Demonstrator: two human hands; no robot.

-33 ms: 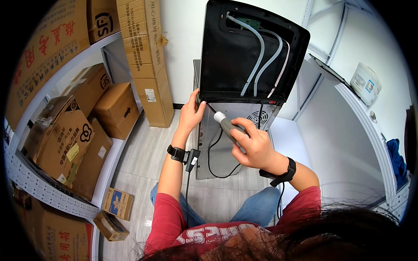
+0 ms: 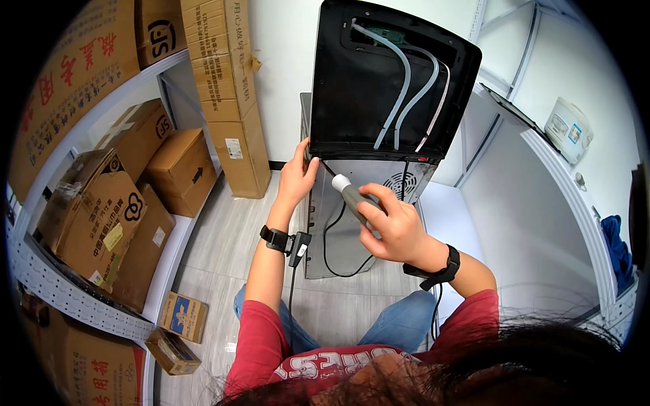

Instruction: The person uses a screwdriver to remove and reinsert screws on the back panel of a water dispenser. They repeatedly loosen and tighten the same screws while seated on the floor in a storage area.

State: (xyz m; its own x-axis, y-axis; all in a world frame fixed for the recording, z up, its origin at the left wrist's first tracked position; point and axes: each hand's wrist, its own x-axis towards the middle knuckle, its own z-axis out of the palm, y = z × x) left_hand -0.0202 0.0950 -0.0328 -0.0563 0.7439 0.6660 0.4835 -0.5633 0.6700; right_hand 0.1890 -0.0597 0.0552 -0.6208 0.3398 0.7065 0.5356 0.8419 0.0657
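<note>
A tall appliance stands with its back to me, a black upper panel (image 2: 359,88) above a grey lower panel (image 2: 338,254) with a round vent. Pale tubes (image 2: 406,88) run down the black panel. My left hand (image 2: 296,177) rests on the appliance's left edge where the two panels meet. My right hand (image 2: 396,230) grips a grey pen-shaped tool with a white tip (image 2: 349,193), held in front of the grey panel and pointing up and left. A black cable (image 2: 327,237) loops down the grey panel. Both wrists wear black bands.
Cardboard boxes (image 2: 101,210) fill the white shelves on the left, and tall cartons (image 2: 230,101) lean against the wall. Small boxes (image 2: 183,317) lie on the grey floor. A white shelf on the right carries a white pot-like appliance (image 2: 567,128) and a blue cloth (image 2: 616,243).
</note>
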